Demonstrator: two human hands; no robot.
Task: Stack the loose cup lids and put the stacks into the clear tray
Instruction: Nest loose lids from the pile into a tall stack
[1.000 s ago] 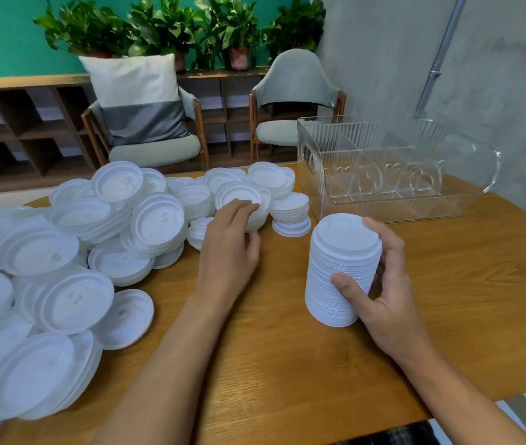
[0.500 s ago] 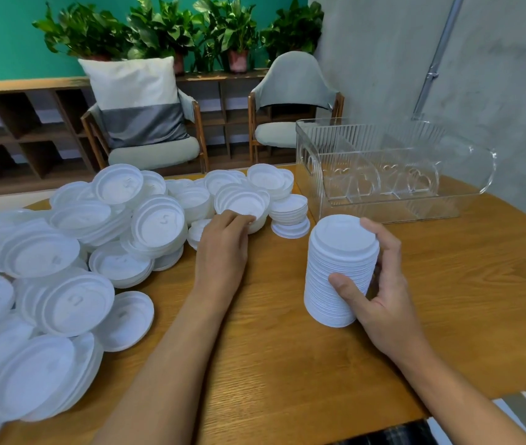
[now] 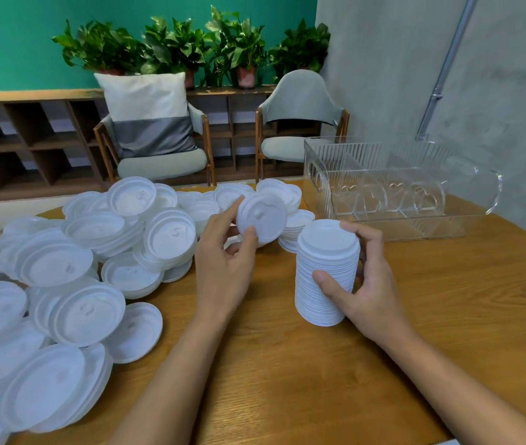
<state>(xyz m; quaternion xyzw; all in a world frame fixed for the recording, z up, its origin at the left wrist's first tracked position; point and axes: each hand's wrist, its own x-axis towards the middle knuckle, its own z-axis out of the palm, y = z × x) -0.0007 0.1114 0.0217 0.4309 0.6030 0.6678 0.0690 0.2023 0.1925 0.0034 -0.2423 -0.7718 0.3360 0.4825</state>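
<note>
Fingers hold round lid, ribbed stack.

Bright, even light; soft shadows, blurred left edge, wide-angle bending.

I am pinching one single lid above centre with my left hand and gripping one tall stack at centre right with my right hand. I am seeing one clear tray upper right, two chairs, four potted plants, and loose lids at left, too many to count.
</note>
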